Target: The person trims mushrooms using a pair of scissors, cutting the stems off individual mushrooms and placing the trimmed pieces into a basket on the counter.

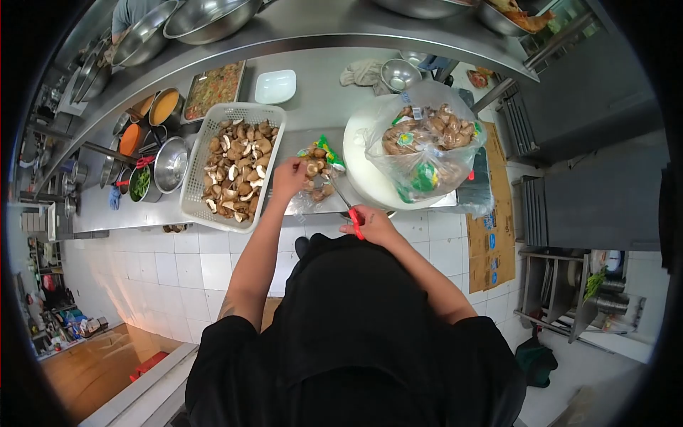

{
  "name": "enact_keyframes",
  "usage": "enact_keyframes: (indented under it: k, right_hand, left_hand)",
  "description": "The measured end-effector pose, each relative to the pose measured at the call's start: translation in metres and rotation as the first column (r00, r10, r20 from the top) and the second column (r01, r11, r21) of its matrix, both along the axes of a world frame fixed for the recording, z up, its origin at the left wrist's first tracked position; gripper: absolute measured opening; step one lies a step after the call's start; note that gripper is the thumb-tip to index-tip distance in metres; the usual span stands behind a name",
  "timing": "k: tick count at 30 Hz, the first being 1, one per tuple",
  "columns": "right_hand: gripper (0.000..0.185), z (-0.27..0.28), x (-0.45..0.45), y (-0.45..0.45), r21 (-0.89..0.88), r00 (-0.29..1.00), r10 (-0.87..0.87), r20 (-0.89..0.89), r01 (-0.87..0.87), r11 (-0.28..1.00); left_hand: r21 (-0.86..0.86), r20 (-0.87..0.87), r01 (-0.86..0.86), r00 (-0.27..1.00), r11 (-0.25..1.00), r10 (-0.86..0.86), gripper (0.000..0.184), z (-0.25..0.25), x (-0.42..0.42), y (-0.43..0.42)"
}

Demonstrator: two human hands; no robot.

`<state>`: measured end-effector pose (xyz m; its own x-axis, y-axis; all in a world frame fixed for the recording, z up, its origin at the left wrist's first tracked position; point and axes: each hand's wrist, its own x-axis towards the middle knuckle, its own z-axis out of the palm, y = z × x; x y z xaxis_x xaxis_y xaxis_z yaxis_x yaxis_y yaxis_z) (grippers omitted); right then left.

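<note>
My right hand [371, 226] grips scissors [356, 222] with red handles, their metal blades pointing up and left toward a small pile of brown mushrooms [320, 191]. At the left side of that pile, the closed fingers of my left hand [289, 179] are on a mushroom [313, 168]. A clear and green plastic bag [329, 153] lies around the pile on the steel counter. To the left stands a white perforated basket [188, 192] of mushrooms, many showing pale cut faces. On the right, a large clear bag [435, 107] of packed mushrooms rests on a round white surface [359, 153].
Behind are a white dish [275, 87], a tray of chopped food [213, 91] and small steel bowls [400, 74]. Pots and a steel bowl [171, 165] crowd the left. A steel shelf [320, 33] with large bowls overhangs the counter. Flattened cardboard [492, 245] lies at the right.
</note>
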<state>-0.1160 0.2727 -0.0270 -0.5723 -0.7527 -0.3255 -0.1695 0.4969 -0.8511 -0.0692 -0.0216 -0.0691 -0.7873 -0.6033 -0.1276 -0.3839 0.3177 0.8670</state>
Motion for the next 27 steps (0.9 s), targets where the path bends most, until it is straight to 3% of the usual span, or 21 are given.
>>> enact_keyframes:
  k: [1, 3, 4, 5, 7, 8, 11, 12, 14, 18, 21, 23, 24, 25, 26, 27]
  right_hand:
    - [0.052, 0.008, 0.0, -0.002, 0.0, 1.0, 0.005, 0.001, -0.005, 1.0]
    - [0.055, 0.021, -0.003, -0.01, 0.086, 0.992, 0.026, -0.123, -0.016, 0.996]
    - [0.055, 0.02, -0.004, -0.013, 0.087, 0.992, 0.037, -0.124, -0.026, 0.996]
    - [0.055, 0.017, -0.006, -0.017, 0.119, 0.992, 0.035, -0.121, -0.02, 0.993]
    - [0.056, 0.015, -0.008, -0.022, 0.149, 0.992, 0.044, -0.122, -0.026, 0.988]
    - [0.056, 0.015, -0.009, -0.022, 0.165, 0.988, 0.063, -0.139, -0.039, 0.985]
    - [0.055, 0.017, -0.011, -0.019, 0.188, 0.985, 0.092, -0.146, -0.064, 0.98]
    - [0.056, 0.018, -0.01, -0.017, 0.191, 0.986, 0.1, -0.136, -0.073, 0.979]
    - [0.056, 0.009, -0.009, -0.01, 0.2, 0.985, 0.105, -0.134, -0.077, 0.977]
    - [0.057, 0.012, -0.003, 0.002, 0.202, 0.993, 0.065, -0.097, -0.044, 0.978]
    - [0.055, 0.012, -0.001, 0.005, 0.217, 0.991, 0.083, -0.108, -0.058, 0.974]
    - [0.054, 0.012, 0.0, 0.005, 0.192, 0.99, 0.06, -0.129, -0.034, 0.981]
    - [0.053, 0.014, 0.002, 0.005, 0.172, 0.987, 0.042, -0.152, -0.015, 0.985]
    - [0.053, 0.016, 0.003, 0.005, 0.171, 0.988, 0.035, -0.149, -0.009, 0.985]
    - [0.051, 0.019, 0.003, 0.004, 0.153, 0.982, 0.024, -0.186, 0.005, 0.988]
    - [0.049, 0.021, 0.003, 0.003, 0.136, 0.974, 0.014, -0.224, 0.017, 0.991]
  left_hand:
    - [0.0, 0.001, -0.005, 1.0, 1.0, 0.005, 0.028, -0.002, 0.002, -0.001]
    - [0.374, -0.074, -0.125, 0.984, 0.919, 0.164, 0.02, -0.001, 0.009, -0.003]
    - [0.375, -0.075, -0.134, 0.982, 0.917, 0.174, 0.02, 0.001, 0.011, -0.003]
    - [0.136, -0.09, -0.084, 0.991, 0.987, 0.097, 0.02, 0.003, 0.012, 0.0]
    - [-0.266, -0.123, -0.023, 0.992, 0.964, -0.01, 0.021, 0.006, 0.012, 0.007]
    - [-0.265, -0.125, -0.032, 0.992, 0.964, -0.001, 0.021, 0.007, 0.01, 0.01]
    - [-0.327, 0.175, 0.187, 0.975, 0.926, -0.135, 0.031, -0.006, 0.0, 0.015]
    - [-0.325, 0.175, 0.183, 0.976, 0.928, -0.132, 0.031, 0.001, 0.0, 0.023]
    - [-0.507, 0.398, 0.326, 0.91, 0.798, -0.119, 0.035, 0.026, -0.002, 0.043]
    - [-0.472, 0.404, 0.31, 0.908, 0.826, -0.11, 0.039, 0.015, -0.006, 0.047]
    - [-0.498, 0.283, 0.339, 0.934, 0.798, -0.22, 0.035, 0.017, 0.008, 0.041]
    - [-0.55, 0.092, 0.294, 0.952, 0.782, -0.293, 0.034, 0.015, 0.014, 0.036]
    - [-0.55, 0.095, 0.302, 0.949, 0.779, -0.3, 0.034, 0.017, 0.014, 0.035]
    - [-0.308, -0.065, 0.154, 0.981, 0.939, -0.183, 0.032, 0.021, 0.014, 0.035]
    - [-0.018, -0.182, 0.014, 0.983, 1.0, -0.017, 0.03, 0.023, 0.015, 0.034]
    - [-0.018, -0.181, 0.016, 0.983, 1.0, -0.019, 0.03, 0.022, 0.015, 0.031]
